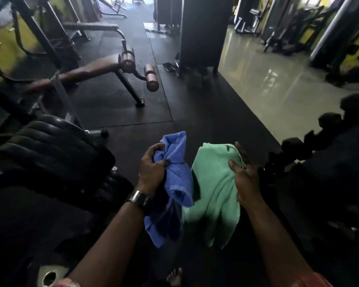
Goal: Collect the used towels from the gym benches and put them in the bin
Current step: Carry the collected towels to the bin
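Head view: left hand point(151, 168) grips blue towel point(175, 183); right hand point(244, 175) grips green towel point(213, 193), both hanging below.

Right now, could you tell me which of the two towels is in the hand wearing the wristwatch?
The blue towel, bunched in the left hand, whose wrist carries the watch. The green towel hangs from the right hand.

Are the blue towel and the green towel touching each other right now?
Cannot tell. In the head view the blue towel in the left hand overlaps the green towel in the right hand; contact is not plain.
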Available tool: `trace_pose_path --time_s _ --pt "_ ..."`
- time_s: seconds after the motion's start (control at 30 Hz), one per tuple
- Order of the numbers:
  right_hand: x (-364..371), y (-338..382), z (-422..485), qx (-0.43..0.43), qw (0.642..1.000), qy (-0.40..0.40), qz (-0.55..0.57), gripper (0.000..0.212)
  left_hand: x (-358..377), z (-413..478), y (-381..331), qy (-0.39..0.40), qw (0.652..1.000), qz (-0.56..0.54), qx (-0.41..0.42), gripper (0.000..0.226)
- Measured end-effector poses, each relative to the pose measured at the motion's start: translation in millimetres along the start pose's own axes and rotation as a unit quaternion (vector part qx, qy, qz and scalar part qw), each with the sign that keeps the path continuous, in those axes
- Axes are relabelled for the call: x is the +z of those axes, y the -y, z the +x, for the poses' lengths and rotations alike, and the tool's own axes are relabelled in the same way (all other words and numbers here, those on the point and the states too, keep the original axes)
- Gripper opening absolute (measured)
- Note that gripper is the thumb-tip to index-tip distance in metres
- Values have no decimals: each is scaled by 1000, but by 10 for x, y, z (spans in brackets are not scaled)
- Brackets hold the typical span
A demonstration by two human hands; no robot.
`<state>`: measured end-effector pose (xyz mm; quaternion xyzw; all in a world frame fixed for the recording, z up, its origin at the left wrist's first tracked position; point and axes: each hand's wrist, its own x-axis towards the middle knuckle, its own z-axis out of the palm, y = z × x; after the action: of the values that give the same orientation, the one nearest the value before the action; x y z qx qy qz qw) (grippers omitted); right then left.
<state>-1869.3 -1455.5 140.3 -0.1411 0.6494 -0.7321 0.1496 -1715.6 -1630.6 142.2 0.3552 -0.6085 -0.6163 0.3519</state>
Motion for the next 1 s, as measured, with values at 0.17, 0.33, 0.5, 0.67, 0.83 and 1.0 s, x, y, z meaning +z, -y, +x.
trace_pose_path --time_s 0.17,0.33,0.5,0.67,0.83,1.0 --pt "489 -59 1289 25 999 -11 19 40 351 1223 -115 -4 1000 22 -10 52" --pt "983 -254 2662 45 998 -25 29 33 810 2501 -12 -6 993 115 -30 37" --pt "1499 -387 4210 68 996 -7 55 27 1329 3936 -116 -20 986 162 -38 13" --pt "2135 -347 5584 96 992 16 75 26 1613 5218 -241 -46 985 165 -27 9" --pt "2860 -410 6898 103 990 57 74 33 1767 6603 -144 -102 986 128 -33 10" --pt "3544 -576 8173 89 990 92 63 61 1965 8104 5 -115 985 128 -21 10"
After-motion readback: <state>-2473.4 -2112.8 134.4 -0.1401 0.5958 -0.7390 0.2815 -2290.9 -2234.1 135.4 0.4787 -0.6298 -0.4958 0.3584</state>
